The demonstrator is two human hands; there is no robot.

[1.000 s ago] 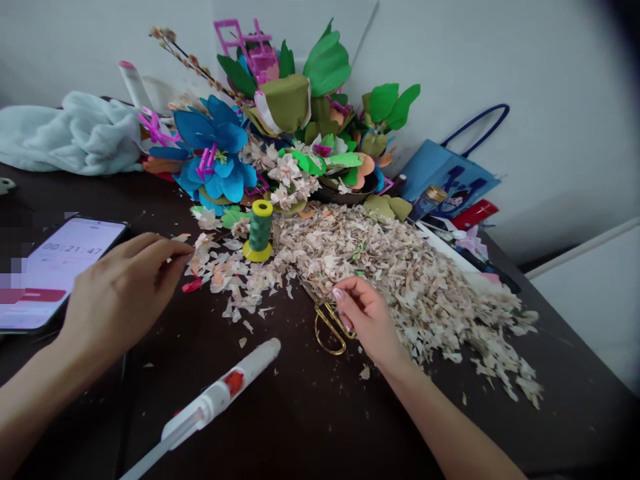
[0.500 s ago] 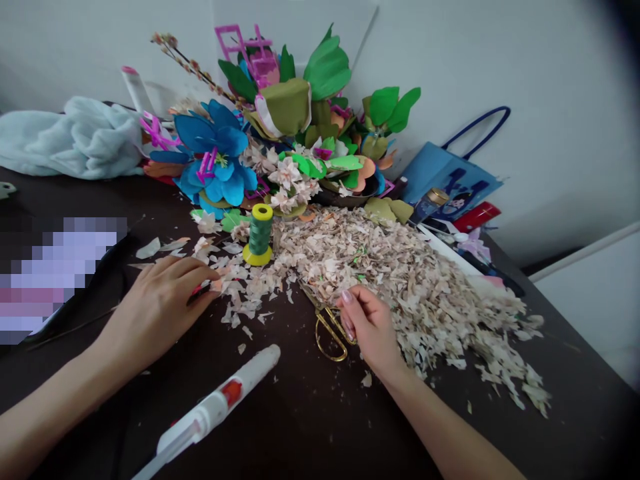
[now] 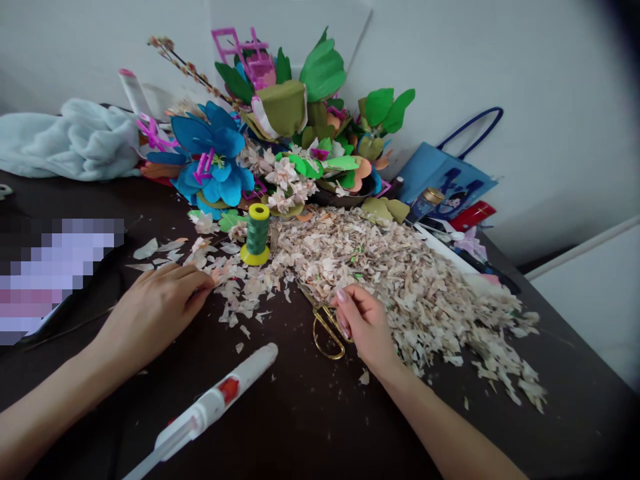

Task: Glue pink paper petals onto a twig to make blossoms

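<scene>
Paper scraps (image 3: 400,267) lie in a broad pale heap across the dark table (image 3: 310,427), thinning to loose pieces near the green thread spool (image 3: 257,233). A second ago our left hand (image 3: 155,310) was up beside the phone (image 3: 55,273). It has since slid down and right, and its fingertips now rest palm-down on the edge of the loose scraps, so both hands are now at the heap. Our right hand (image 3: 363,323) has barely shifted. It sits curled at the heap's near edge, over the handles of the gold scissors (image 3: 325,330). We cannot tell whether either hand actually pinches anything. The left fingertips cover what is under them, including the small red piece seen there earlier. The right fingers hide part of the scissor loops, and the blades vanish under the scraps. The phone screen is blurred out.
</scene>
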